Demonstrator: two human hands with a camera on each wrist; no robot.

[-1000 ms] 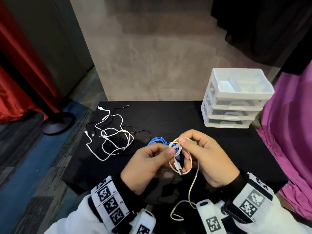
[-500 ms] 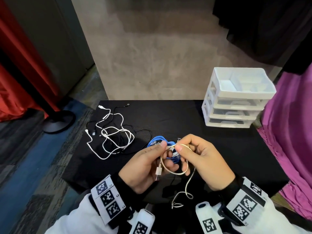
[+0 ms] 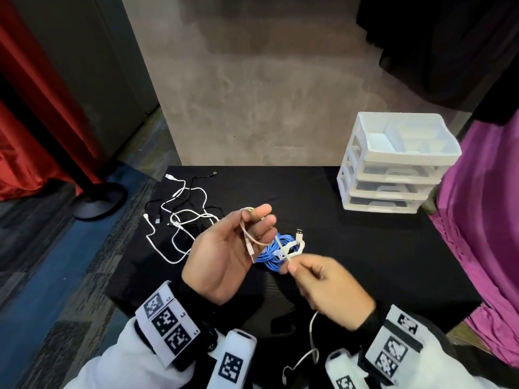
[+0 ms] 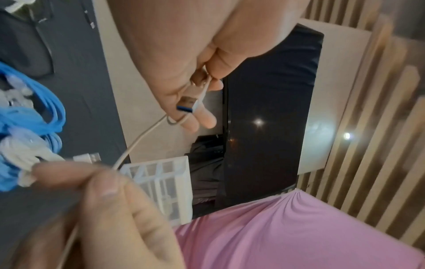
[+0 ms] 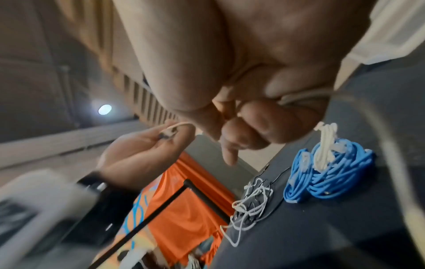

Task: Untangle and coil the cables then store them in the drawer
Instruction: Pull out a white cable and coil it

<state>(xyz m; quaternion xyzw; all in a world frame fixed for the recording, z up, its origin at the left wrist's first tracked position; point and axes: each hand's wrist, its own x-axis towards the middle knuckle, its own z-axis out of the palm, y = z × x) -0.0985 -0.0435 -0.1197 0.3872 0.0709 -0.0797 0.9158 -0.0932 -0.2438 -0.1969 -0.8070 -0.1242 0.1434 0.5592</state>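
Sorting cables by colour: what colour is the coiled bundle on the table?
Blue coiled bundle, clearest in the right wrist view.

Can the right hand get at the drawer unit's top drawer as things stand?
Probably not yet: the right hand pinches the beige cable. The path across the black table to the drawer unit looks free.

In the head view the cream cable [image 3: 254, 240] vanishes inside the right hand [image 3: 328, 290] and comes out below the wrist, its loose end too small to identify. The blue coil [image 3: 271, 255] lies partly hidden behind both hands. The drawer unit [image 3: 393, 164] has frosted fronts, so its contents stay unclear. In the right wrist view the near cable and wristband are smeared by blur.
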